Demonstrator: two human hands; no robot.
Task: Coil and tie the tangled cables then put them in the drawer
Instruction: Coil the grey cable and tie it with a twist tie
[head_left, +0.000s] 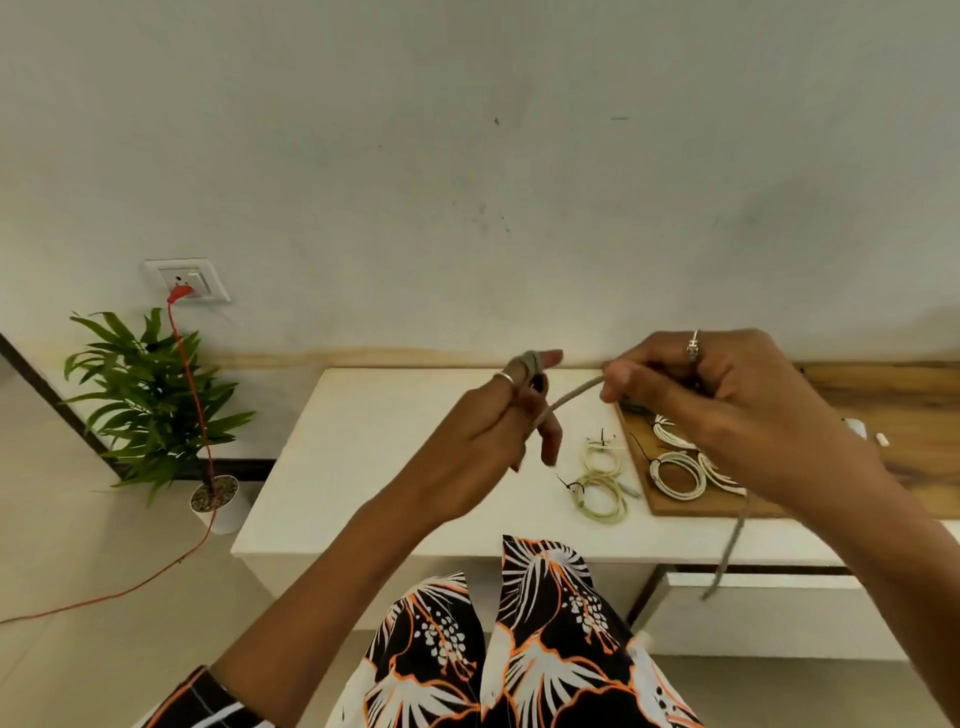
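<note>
Pale plaster wall behind; low white rectangular table in front, with a brown wooden board on its right part. Item in hand: grey braided cable, wound round the forefinger of the left hand, whose thumb presses the turns; it runs taut to the right hand, which pinches it between thumb and curled fingers; its tail hangs past the table edge. Two tied pale-green cable coils lie on the table; tied white cable coils lie on the board. Drawer: not identifiable. Risk, judged: slackened tension could let the finger turns slip off and spring apart; the dangling tail may snag.
</note>
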